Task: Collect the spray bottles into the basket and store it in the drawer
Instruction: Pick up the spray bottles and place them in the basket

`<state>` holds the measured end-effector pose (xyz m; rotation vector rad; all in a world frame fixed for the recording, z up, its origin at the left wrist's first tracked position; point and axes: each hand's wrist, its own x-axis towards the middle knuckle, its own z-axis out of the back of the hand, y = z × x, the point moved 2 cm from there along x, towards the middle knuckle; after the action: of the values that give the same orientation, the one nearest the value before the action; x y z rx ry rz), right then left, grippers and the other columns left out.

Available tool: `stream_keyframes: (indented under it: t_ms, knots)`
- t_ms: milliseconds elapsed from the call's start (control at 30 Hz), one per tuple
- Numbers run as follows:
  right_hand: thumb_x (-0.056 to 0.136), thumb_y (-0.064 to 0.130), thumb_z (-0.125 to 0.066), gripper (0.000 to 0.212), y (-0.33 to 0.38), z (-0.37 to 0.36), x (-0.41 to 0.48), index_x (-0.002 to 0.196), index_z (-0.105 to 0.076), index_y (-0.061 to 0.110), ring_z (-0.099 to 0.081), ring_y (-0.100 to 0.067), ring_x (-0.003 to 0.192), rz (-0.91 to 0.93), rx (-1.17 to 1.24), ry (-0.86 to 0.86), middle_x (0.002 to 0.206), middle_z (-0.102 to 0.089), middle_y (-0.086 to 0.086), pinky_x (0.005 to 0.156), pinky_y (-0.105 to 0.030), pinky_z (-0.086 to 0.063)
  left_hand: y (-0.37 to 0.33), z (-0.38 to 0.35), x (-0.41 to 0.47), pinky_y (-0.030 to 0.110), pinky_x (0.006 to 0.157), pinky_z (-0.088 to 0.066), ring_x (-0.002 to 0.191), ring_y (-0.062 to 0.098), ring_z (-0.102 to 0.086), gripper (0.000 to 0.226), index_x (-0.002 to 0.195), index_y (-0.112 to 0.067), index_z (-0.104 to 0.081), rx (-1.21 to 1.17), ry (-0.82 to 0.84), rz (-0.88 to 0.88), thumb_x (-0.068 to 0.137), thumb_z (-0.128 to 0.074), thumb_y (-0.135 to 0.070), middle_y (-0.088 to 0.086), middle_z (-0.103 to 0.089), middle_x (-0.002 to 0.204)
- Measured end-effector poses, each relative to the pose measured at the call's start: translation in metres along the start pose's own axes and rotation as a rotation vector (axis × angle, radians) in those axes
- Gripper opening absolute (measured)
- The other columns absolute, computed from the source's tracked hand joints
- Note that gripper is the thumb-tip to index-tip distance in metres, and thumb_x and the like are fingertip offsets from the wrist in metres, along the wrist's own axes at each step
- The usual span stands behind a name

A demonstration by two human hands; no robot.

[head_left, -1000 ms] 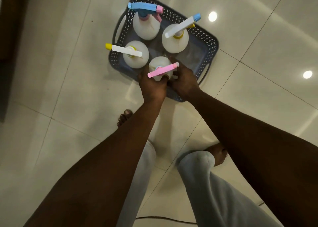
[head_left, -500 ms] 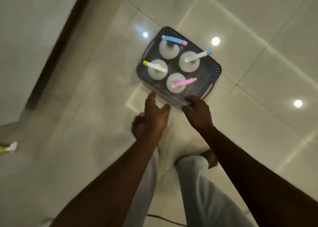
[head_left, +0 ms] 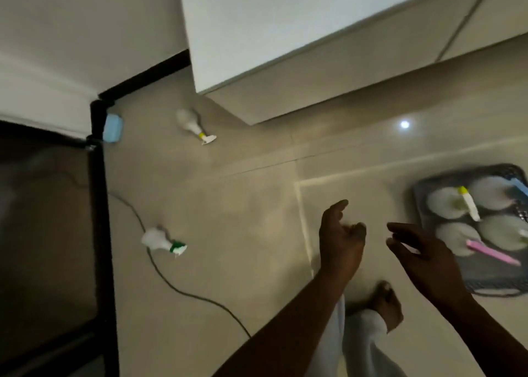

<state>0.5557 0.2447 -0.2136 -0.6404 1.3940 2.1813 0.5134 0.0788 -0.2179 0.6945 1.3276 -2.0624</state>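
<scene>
A big white cabinet (head_left: 285,19) fills the top, and the dark basket (head_left: 491,276) sits on the floor (head_left: 243,205) at the right with four spray bottles (head_left: 445,202) standing inside. The left hand (head_left: 340,242) and right hand (head_left: 425,259) hang beside it, fingers loose, holding nothing. Two more lie on the floor far left: the yellow-neck bottle (head_left: 191,125) near the cabinet, the green-top bottle (head_left: 160,241) on a cord (head_left: 200,293).

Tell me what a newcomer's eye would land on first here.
Two empty hands hang open at lower centre, the left hand beside the right hand. At the right edge a dark basket holds four white spray bottles. Two more lie loose on the floor to the left: a yellow-collared bottle near the cabinet and a green-triggered bottle by a cable.
</scene>
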Motion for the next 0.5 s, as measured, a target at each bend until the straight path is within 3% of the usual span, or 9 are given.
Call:
stream_keyframes:
  t_ms: [100,167,200,267,400,500]
  knots:
    - [0.098,0.025,-0.073,0.033,0.04,-0.009,0.015,0.13,-0.071,0.033,-0.07,-0.01,0.105,0.081,-0.088,0.083,0.123,-0.074,0.003,0.081,-0.024,-0.053,-0.002,0.043,-0.006,0.018,0.101,-0.052,0.11,-0.013,-0.053,0.055,0.143,-0.037,-0.055,-0.109,-0.113,-0.004,0.093,-0.072,-0.019,-0.012,-0.056,0.142]
    - [0.099,0.025,-0.072,0.033,0.065,-0.023,0.024,0.131,-0.071,0.034,-0.069,-0.009,0.106,0.128,-0.122,0.134,0.127,-0.074,0.004,0.082,-0.018,-0.05,0.006,0.071,-0.008,0.032,0.107,-0.051,0.113,-0.005,-0.055,0.054,0.141,-0.039,-0.056,-0.149,-0.211,0.018,0.092,-0.073,-0.024,-0.017,-0.059,0.14]
    - [0.099,0.025,-0.072,0.033,0.077,-0.031,0.027,0.131,-0.07,0.033,-0.069,-0.009,0.106,0.142,-0.14,0.157,0.128,-0.074,0.004,0.085,-0.021,-0.051,0.011,0.085,-0.009,0.035,0.107,-0.05,0.113,-0.003,-0.056,0.053,0.14,-0.041,-0.056,-0.167,-0.249,0.035,0.091,-0.073,-0.026,-0.02,-0.059,0.139]
    - [0.1,0.023,-0.072,0.034,0.102,-0.048,0.033,0.133,-0.07,0.031,-0.07,-0.012,0.108,0.18,-0.176,0.209,0.129,-0.074,0.002,0.091,-0.029,-0.054,0.02,0.109,-0.01,0.035,0.106,-0.05,0.114,-0.002,-0.057,0.053,0.139,-0.04,-0.057,-0.245,-0.312,0.069,0.091,-0.074,-0.024,-0.02,-0.059,0.137]
    - [0.098,0.018,-0.073,0.036,0.139,-0.099,0.038,0.132,-0.071,0.029,-0.068,-0.012,0.119,0.247,-0.257,0.301,0.128,-0.073,0.005,0.081,-0.007,-0.045,0.045,0.16,-0.005,0.03,0.102,-0.054,0.111,-0.006,-0.056,0.053,0.139,-0.034,-0.058,-0.432,-0.421,0.155,0.092,-0.074,-0.014,-0.013,-0.061,0.137]
    - [0.098,0.019,-0.073,0.036,0.167,-0.14,0.04,0.133,-0.07,0.031,-0.068,-0.004,0.112,0.255,-0.274,0.362,0.131,-0.072,0.005,0.084,-0.016,-0.05,0.054,0.202,0.003,0.027,0.099,-0.052,0.122,0.004,-0.058,0.052,0.139,-0.031,-0.059,-0.504,-0.497,0.172,0.093,-0.074,-0.011,-0.013,-0.06,0.139]
